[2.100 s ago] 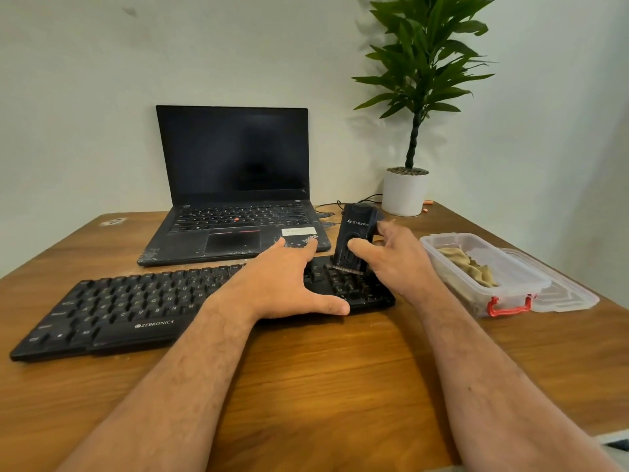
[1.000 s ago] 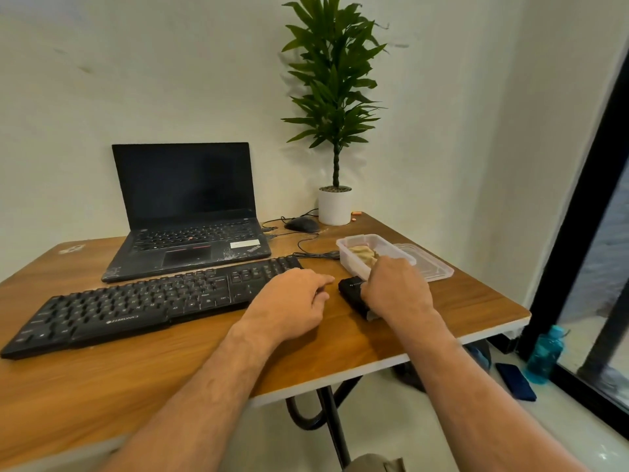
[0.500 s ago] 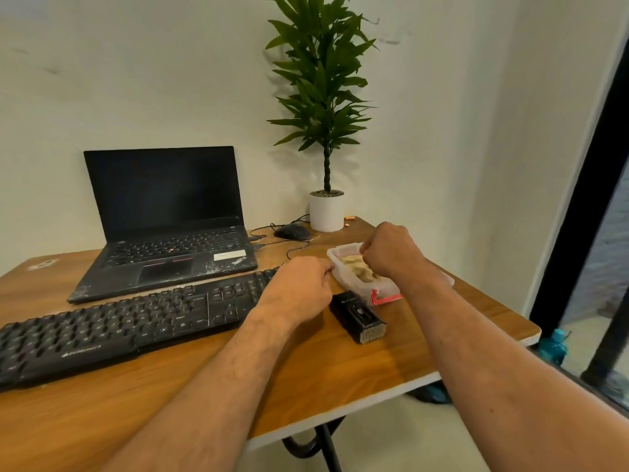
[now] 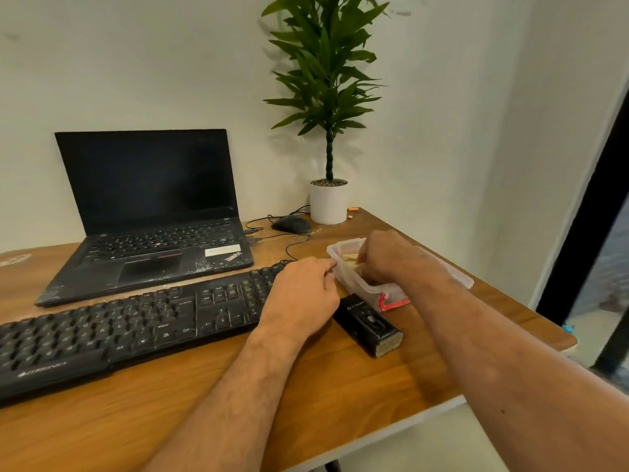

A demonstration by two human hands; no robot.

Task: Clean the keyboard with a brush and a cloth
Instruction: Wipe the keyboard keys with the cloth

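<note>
- On the wooden table (image 4: 340, 410), seen from the head camera, the brush (image 4: 369, 330) lay set down beside the keyboard (image 4: 136, 321), so brushing looked finished and wiping remained.
- Right hand (image 4: 386, 255) reached into the clear box (image 4: 360, 286) over the cloth (image 4: 350, 257); whether it pinched the cloth, I couldn't tell.
- Left hand (image 4: 301, 294) rested loosely curled on the keyboard's right end, holding nothing.

The keyboard (image 4: 112, 335) reads "ZEBRONICS" on its front edge, and the laptop (image 4: 149, 229) carries "ThinkPad" on its palm rest.
</note>
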